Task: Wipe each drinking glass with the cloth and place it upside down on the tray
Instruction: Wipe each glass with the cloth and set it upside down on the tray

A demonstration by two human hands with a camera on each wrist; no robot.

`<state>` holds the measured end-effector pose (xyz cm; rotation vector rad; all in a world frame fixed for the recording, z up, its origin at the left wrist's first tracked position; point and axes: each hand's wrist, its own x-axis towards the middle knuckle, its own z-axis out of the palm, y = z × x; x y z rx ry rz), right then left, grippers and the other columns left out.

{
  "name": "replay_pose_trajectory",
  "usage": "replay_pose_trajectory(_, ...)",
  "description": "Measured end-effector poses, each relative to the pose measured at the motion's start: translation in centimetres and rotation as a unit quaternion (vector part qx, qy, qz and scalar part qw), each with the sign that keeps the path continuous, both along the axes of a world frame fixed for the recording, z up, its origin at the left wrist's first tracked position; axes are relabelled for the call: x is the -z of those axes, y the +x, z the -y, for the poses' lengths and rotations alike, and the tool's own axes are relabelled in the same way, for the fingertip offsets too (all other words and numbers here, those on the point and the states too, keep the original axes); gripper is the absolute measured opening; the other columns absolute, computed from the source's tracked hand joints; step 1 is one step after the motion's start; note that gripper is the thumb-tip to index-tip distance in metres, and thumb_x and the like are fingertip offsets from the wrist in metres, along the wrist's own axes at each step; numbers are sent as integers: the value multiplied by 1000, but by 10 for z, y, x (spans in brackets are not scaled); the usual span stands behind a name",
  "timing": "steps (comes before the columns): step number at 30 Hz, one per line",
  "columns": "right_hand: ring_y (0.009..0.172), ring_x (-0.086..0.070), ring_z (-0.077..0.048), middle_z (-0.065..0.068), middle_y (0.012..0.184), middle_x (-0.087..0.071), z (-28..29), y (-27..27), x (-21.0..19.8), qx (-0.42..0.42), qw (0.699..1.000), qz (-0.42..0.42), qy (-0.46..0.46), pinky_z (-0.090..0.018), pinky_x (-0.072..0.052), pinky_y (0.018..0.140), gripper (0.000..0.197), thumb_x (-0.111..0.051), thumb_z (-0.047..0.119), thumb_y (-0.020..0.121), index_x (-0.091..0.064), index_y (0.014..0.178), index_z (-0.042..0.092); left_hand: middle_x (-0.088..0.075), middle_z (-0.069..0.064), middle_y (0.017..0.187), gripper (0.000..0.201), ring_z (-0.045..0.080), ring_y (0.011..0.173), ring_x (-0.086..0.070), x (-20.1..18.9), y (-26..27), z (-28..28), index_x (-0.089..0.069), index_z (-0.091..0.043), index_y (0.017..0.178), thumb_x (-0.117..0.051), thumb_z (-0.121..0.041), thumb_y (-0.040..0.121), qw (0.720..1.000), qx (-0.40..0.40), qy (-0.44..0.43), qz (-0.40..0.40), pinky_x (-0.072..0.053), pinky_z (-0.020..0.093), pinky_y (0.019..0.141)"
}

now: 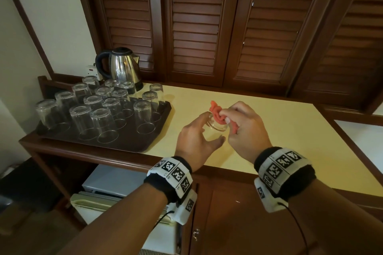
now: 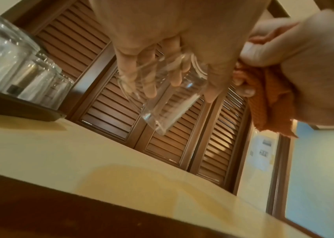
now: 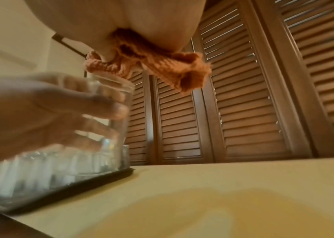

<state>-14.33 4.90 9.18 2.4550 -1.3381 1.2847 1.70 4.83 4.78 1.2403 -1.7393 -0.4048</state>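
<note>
- Wrist bands (image 1: 172,176) with black-and-white square markers sit nearest the head camera, one on each forearm; a thin black cable runs from each.
- Left hand (image 1: 195,138): raised over the counter, its fingers (image 2: 149,90) curled around a clear drinking glass (image 1: 216,125), thumb on the near side and the other fingers showing through the far wall.
- Drinking glass: held clear of the counter between the two hands, tilted in the left wrist view; which end faces the cloth cannot be told for certain.
- Right hand (image 1: 244,128): fingers closed in a pinch on an orange knitted cloth (image 1: 217,113), which is bunched at the upper end of the glass and touches it; loose folds hang below the palm in the right wrist view (image 3: 162,67).
- Tray (image 1: 145,141): dark, rectangular, at the left end of the counter, well apart from the held glass; it carries rows of glasses (image 1: 103,124) standing upside down.
- Two more inverted glasses (image 1: 156,91) stand at the tray's far right corner; whether they rest on it cannot be told.
- Kettle (image 1: 122,66): stainless steel with a black handle, behind the tray against the wall.
- Counter (image 1: 279,130): pale yellow top with dark wood edging; a cupboard door (image 1: 238,223) lies below it.
- Louvred doors (image 1: 199,23): dark brown wood, filling the wall behind the counter.
</note>
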Motion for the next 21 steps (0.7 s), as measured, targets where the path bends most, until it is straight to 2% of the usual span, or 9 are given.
replay_pose_trajectory(4,83,-53,-16,-2,93,-55,-7,8,-2,-65,998,9,21,-29,-49,70,30,-62,-11,87,-73,106,10,-74,-5,122,65,12,106,-67,1,3,4,-60,-22,141,-88,-33,83,999,0,22,-25,-42,1,80)
replay_pose_trajectory(8,82,-53,-19,-1,91,-54,3,7,-6,-14,1000,2,13,-40,-52,67,34,-62,-13,82,-74,104,10,-74,-6,121,65,14,101,-69,6,-1,1,-60,-23,139,-89,-37,82,999,-8,18,-37,-56,28,82)
replay_pose_trajectory(11,86,-56,-21,-2,94,-56,0,19,-10,-60,998,-9,22,-37,-51,72,31,-61,-10,86,-73,106,10,-73,-1,118,64,19,105,-70,5,-1,5,-58,-19,140,-87,-30,84,995,-6,35,-92,-58,33,85)
replay_pose_trajectory(13,90,-57,-16,-4,100,-58,-1,14,-12,-74,997,11,15,-31,-51,77,27,-60,-7,91,-74,109,8,-70,-5,121,72,17,109,-68,4,6,7,-49,-24,147,-87,-30,85,985,-9,39,-165,-58,34,90)
replay_pose_trajectory(15,95,-56,-2,-4,107,-57,-1,5,-16,-62,994,83,24,-18,-48,81,24,-59,-6,94,-74,111,5,-67,0,123,69,24,103,-73,-3,13,8,-43,-35,147,-82,-36,91,949,-25,88,-301,-62,42,84)
replay_pose_trajectory(17,95,-58,9,-6,105,-53,-7,4,-19,-81,976,182,88,-8,-44,83,25,-58,-11,94,-72,110,2,-64,11,124,49,33,92,-76,-15,20,10,-44,-34,142,-70,-41,100,856,-31,192,-480,-64,51,79)
replay_pose_trajectory(18,93,-58,8,-6,102,-53,-11,6,-18,-95,968,204,109,-6,-44,81,26,-58,-13,93,-71,109,2,-62,15,123,45,37,93,-77,-18,26,12,-44,-30,141,-64,-43,103,807,-31,227,-545,-64,55,81)
replay_pose_trajectory(19,89,-59,2,-6,99,-54,-15,9,-16,-98,968,201,115,-8,-43,77,28,-60,-13,91,-71,108,5,-62,17,121,45,40,97,-77,-21,31,13,-44,-25,142,-60,-46,105,774,-27,248,-582,-64,57,82)
replay_pose_trajectory(21,83,-57,-9,-3,97,-58,-20,14,-6,-94,975,171,108,-12,-42,70,32,-63,-12,86,-71,108,10,-62,17,115,49,43,103,-76,-20,37,15,-43,-19,147,-57,-43,107,748,-8,262,-609,-65,53,77)
